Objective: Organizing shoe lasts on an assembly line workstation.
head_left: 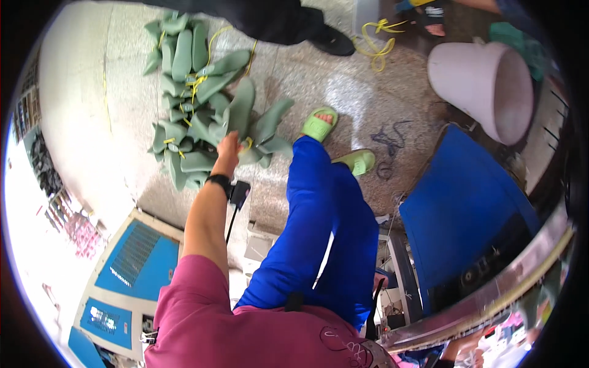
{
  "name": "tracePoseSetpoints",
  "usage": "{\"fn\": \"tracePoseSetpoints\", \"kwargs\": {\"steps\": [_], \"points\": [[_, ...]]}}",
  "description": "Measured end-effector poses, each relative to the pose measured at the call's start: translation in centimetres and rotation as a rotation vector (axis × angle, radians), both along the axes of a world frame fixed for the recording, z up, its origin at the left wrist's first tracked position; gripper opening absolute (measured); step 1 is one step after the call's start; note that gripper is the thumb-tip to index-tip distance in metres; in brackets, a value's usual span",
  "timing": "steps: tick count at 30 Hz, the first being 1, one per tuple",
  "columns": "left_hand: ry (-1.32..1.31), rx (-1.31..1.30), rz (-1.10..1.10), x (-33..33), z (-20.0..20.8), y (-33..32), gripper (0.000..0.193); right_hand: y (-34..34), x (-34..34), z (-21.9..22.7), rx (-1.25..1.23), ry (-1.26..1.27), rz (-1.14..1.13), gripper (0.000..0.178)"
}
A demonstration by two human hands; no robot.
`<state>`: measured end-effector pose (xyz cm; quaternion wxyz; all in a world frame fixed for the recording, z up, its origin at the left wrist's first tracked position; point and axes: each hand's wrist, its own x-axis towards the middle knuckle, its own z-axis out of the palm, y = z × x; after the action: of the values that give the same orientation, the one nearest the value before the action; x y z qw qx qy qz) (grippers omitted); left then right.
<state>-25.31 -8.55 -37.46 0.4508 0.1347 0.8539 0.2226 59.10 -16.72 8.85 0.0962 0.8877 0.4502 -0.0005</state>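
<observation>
My left hand (228, 150) reaches down to the floor on the left, its fingers closed at a bundle of green foot-shaped pieces that look like shoe lasts (242, 105). A loop of yellow cord (248, 145) shows right beside the fingers; exactly what they pinch is partly hidden. More bundles of green shoe lasts (182, 55) lie in a row behind and to the left, tied with yellow cord. A black band with a small box (240, 194) sits on my left wrist. My right hand is out of view.
A person's dark trouser leg and black shoe (333, 40) stand close behind the bundles. Loose yellow cord (379, 49) lies on the floor, near a tipped pale bucket (515, 92). Blue machine panels (466, 202) flank my right; a blue-and-cream cabinet (138, 257) stands left.
</observation>
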Motion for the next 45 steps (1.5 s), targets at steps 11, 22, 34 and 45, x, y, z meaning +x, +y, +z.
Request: {"fn": "tracePoseSetpoints", "kwargs": {"steps": [11, 22, 34, 45], "points": [[0.545, 0.171, -1.037, 3.8, 20.0, -0.2, 0.014, 2.4, -5.2, -0.1, 0.313, -0.085, 0.175, 0.038], [-0.277, 0.217, -0.487, 20.8, 45.1, 5.5, 0.013, 6.3, -10.8, 4.2, 0.289, 0.008, -0.151, 0.038], [-0.332, 0.47, -1.586, 32.5, 68.3, 9.2, 0.019, 14.3, -35.1, 17.9, 0.066, 0.963, 1.146, 0.027], [-0.061, 0.95, -2.204, 44.4, 90.4, 8.6, 0.031, 6.1, -26.2, 38.6, 0.686, 0.493, 0.845, 0.021]]}}
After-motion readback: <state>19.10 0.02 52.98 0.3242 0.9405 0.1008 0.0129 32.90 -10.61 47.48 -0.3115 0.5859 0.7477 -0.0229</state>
